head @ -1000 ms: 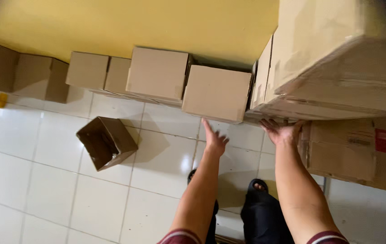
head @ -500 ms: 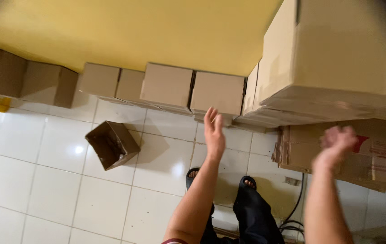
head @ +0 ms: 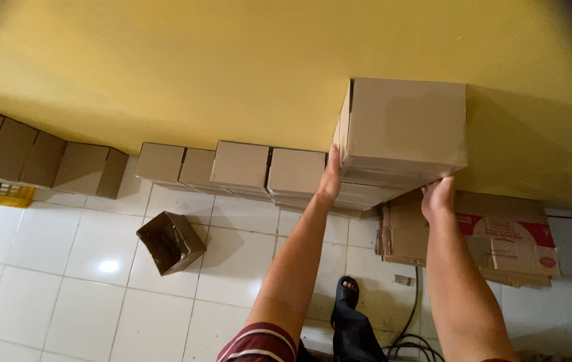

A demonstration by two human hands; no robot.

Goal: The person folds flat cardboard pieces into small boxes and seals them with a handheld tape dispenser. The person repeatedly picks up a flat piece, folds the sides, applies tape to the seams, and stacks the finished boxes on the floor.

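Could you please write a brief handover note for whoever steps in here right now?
Left hand is flat against the left side of the top cardboard box; right hand grips its lower front-right edge. The box sits on a tall stack against the yellow wall. A row of closed boxes lines the wall; one open box lies on the tiles, flattened cartons at right.

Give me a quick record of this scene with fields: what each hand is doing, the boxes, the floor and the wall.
left hand: flat against the left side of the large closed brown cardboard box
right hand: under that box's lower right edge
row: closed cardboard boxes along the yellow wall
open box: small open cardboard box on the white tiled floor
flattened cardboard: stack at right
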